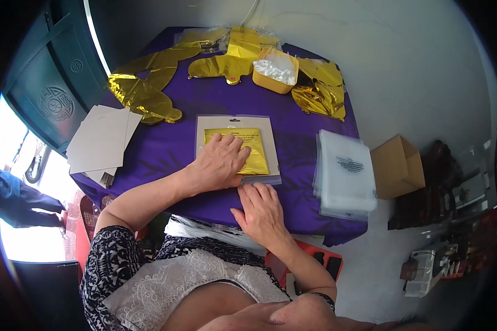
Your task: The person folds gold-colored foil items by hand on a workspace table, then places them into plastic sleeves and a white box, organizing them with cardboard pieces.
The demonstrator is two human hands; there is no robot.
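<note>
On the purple cloth lies a white card (pixel 200 122) in a clear sleeve, with a folded gold foil packet (pixel 255 160) on it. My left hand (pixel 221 159) rests on the packet, fingers bent and pressed together; whether they pinch anything is hidden. At the sleeve's lower edge, my right hand (pixel 261 212) lies nearly flat with its thumb apart, the fingertips touching the edge. White cards (pixel 100 140) are stacked to the left, and a pile of clear plastic sleeves (pixel 347 174) is on the right.
Gold foil shapes (pixel 149 99) lie along the back of the purple-covered table (pixel 204 207), around a yellow tub (pixel 274 84) holding white material. A cardboard box (pixel 397 168) stands beyond the right edge. A person's legs (pixel 25 201) show at the far left.
</note>
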